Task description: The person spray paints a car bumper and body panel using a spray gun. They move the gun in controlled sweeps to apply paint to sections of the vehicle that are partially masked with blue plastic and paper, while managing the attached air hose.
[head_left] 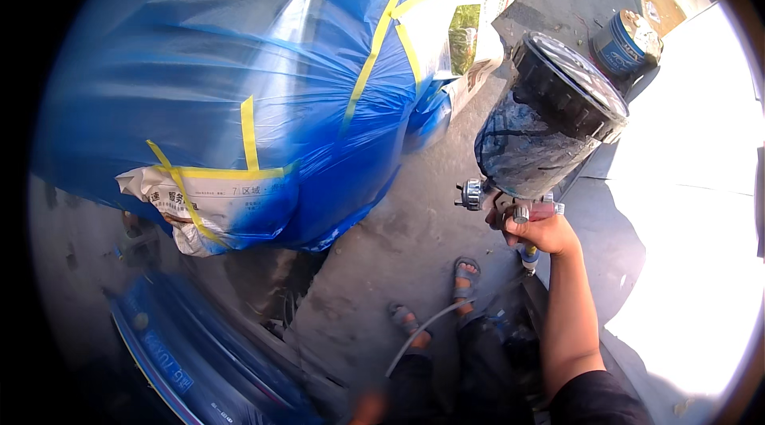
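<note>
From where I stand, the right hand (pixel 550 234) is closed around a spray gun (pixel 522 211), fingers wrapped about its handle; so the gun lies within the grasp, its body reaching out to the left of the knuckles; the nozzle (pixel 472 194) sits at the far left end, facing the large bulk in blue sheeting (pixel 231 74), with a gap of open floor (pixel 382 265) between.

The gun's body runs roughly crosswise, nozzle left and knobs right; the paint-streaked cup (pixel 530 138) rises above the hand, its long axis leaning up and to the right; that sheeted bulk lies left of the hand and farther out, its near edge masked with newspaper (pixel 239 198) and yellow tape (pixel 249 134).

The right hand is clearly the nearer one to both; the left hand (pixel 370 407), if that blur at the lower edge is it, sits low and well apart from the gun; I cannot tell whether it is wide, narrow or holding anything; a grey hose (pixel 430 320) curves across by the sandalled feet (pixel 466 277); a curved blue panel (pixel 199 353) lies at lower left.
</note>
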`<state>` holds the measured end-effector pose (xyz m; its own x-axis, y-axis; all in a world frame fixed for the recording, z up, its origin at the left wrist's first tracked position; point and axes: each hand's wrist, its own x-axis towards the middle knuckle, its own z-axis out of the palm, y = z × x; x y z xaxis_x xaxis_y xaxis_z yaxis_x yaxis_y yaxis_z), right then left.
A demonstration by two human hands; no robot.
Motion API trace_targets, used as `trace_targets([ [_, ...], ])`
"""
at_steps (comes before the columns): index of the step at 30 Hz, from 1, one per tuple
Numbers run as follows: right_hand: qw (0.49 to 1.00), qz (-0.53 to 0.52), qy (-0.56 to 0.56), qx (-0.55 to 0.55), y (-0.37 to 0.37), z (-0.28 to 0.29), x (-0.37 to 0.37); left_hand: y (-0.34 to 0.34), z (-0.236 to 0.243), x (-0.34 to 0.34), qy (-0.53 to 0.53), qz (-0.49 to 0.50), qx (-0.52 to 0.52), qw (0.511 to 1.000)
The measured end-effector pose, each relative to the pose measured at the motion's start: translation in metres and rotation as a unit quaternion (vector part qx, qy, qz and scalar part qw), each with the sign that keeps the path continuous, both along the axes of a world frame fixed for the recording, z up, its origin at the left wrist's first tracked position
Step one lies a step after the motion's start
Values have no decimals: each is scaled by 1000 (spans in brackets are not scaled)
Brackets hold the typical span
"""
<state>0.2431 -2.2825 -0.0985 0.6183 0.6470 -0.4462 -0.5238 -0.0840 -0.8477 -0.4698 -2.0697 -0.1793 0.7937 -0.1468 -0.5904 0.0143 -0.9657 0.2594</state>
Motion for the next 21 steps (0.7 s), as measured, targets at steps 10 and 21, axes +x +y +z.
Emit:
trace_targets([
  [10,972,-187,-36,-137,-19,-58,67,-5,16,57,-9,-60,42,997],
  [21,995,-54,27,74,-16,-39,116,21,-7,51,-70,-241,172,953],
])
